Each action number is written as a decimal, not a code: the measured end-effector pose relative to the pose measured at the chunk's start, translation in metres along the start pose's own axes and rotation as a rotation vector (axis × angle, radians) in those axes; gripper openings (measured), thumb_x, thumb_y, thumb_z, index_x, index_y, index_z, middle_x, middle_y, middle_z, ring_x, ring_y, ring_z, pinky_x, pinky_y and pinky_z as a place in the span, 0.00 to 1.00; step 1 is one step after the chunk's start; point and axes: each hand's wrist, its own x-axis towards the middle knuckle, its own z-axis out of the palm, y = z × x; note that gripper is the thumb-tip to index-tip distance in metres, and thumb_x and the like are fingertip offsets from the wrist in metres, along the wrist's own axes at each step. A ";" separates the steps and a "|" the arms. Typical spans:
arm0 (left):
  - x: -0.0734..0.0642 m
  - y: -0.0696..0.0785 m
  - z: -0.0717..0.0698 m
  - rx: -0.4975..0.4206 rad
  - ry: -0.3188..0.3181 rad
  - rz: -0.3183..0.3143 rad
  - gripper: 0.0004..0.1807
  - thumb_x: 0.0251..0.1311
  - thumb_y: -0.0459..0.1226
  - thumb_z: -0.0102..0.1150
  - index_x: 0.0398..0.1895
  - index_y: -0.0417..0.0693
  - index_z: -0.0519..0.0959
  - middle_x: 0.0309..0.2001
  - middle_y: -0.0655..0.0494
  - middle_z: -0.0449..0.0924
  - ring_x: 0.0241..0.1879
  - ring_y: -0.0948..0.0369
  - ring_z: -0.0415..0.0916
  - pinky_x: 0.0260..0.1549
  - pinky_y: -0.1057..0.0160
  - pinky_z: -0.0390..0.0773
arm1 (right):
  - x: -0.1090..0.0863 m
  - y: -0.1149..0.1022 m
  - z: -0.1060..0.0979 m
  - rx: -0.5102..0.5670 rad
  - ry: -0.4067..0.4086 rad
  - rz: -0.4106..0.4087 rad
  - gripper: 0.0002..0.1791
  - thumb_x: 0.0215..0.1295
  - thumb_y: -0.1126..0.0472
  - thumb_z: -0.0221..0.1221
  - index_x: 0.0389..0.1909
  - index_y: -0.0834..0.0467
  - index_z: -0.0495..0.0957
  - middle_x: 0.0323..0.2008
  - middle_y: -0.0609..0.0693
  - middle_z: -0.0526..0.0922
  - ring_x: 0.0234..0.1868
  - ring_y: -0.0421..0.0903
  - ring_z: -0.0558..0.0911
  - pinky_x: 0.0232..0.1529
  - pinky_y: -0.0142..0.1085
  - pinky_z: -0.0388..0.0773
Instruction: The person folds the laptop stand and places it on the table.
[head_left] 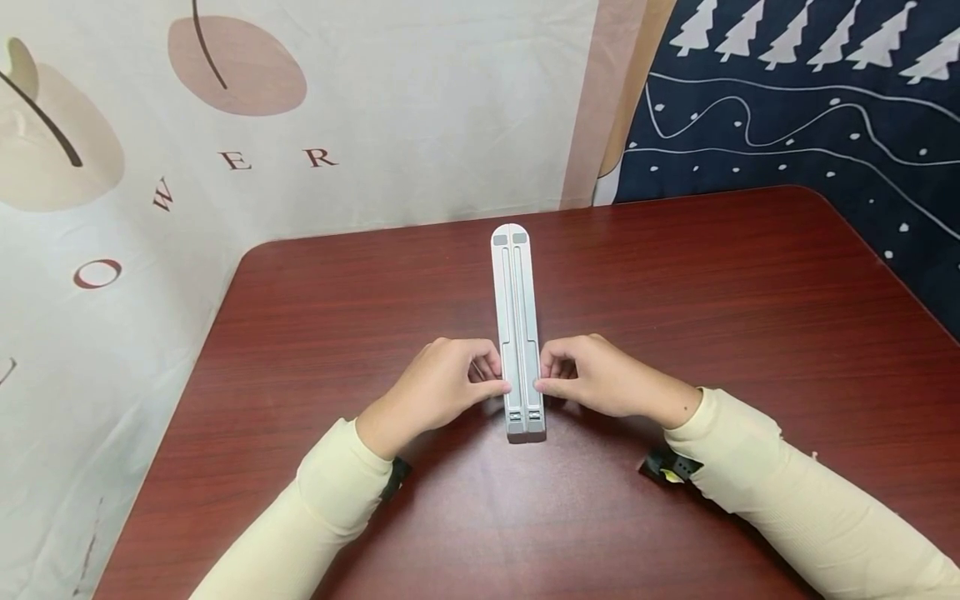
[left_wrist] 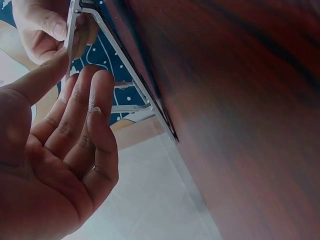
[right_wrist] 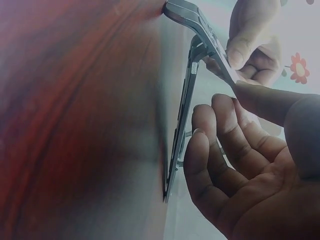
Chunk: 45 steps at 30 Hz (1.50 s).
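Observation:
A silver folding laptop stand (head_left: 516, 317) rests on the table, its two long bars side by side with grey pads at the ends. My left hand (head_left: 442, 383) pinches its left edge between thumb and fingers, near the front end. Opposite it, my right hand (head_left: 607, 379) pinches the right edge in the same way. From the side in the left wrist view, the stand (left_wrist: 118, 46) shows its upper arm tilted up from the lower bar, with thin struts between. In the right wrist view, the lower bar (right_wrist: 185, 95) lies along the tabletop.
The dark red wooden table (head_left: 337, 292) has rounded far corners. A pale printed curtain (head_left: 435, 100) hangs behind and to the left, and a navy cloth with white trees (head_left: 750, 125) hangs at the right. Dark straps with devices sit at both wrists.

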 end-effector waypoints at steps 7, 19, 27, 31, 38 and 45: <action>-0.003 0.001 -0.003 0.021 -0.011 -0.001 0.11 0.54 0.45 0.74 0.28 0.56 0.79 0.25 0.67 0.81 0.24 0.72 0.75 0.31 0.69 0.76 | 0.001 -0.002 0.002 0.037 -0.014 0.003 0.09 0.63 0.62 0.67 0.26 0.53 0.77 0.21 0.43 0.81 0.17 0.38 0.78 0.28 0.30 0.75; -0.003 0.005 0.001 0.037 -0.046 0.000 0.12 0.54 0.45 0.74 0.30 0.54 0.78 0.26 0.68 0.82 0.25 0.73 0.76 0.30 0.70 0.76 | -0.003 0.000 -0.002 0.048 -0.034 0.023 0.09 0.63 0.60 0.67 0.26 0.52 0.78 0.21 0.47 0.83 0.16 0.44 0.80 0.28 0.30 0.76; -0.005 0.004 -0.004 0.037 -0.044 -0.007 0.13 0.53 0.44 0.75 0.30 0.53 0.78 0.26 0.67 0.82 0.26 0.72 0.76 0.31 0.69 0.77 | 0.001 -0.001 0.001 0.091 -0.052 0.032 0.11 0.63 0.60 0.67 0.23 0.53 0.78 0.19 0.48 0.82 0.16 0.46 0.81 0.27 0.31 0.77; -0.002 0.005 -0.005 0.031 -0.050 -0.004 0.12 0.53 0.43 0.75 0.30 0.53 0.78 0.26 0.66 0.82 0.26 0.72 0.76 0.31 0.69 0.77 | 0.001 -0.001 0.000 0.101 -0.049 0.041 0.11 0.63 0.60 0.67 0.22 0.53 0.78 0.19 0.49 0.83 0.16 0.46 0.81 0.26 0.31 0.77; -0.002 0.004 -0.009 0.052 -0.057 -0.025 0.13 0.52 0.44 0.76 0.29 0.54 0.78 0.25 0.68 0.82 0.25 0.72 0.76 0.31 0.67 0.76 | 0.002 -0.004 0.003 0.123 -0.039 0.041 0.11 0.64 0.61 0.66 0.23 0.54 0.78 0.19 0.50 0.83 0.16 0.48 0.81 0.24 0.33 0.77; -0.005 0.004 -0.008 0.079 -0.069 -0.063 0.13 0.52 0.46 0.75 0.30 0.57 0.78 0.25 0.71 0.81 0.25 0.73 0.75 0.32 0.65 0.75 | 0.001 -0.003 0.003 0.093 -0.059 0.014 0.08 0.64 0.60 0.66 0.26 0.52 0.80 0.21 0.47 0.84 0.16 0.43 0.80 0.27 0.30 0.75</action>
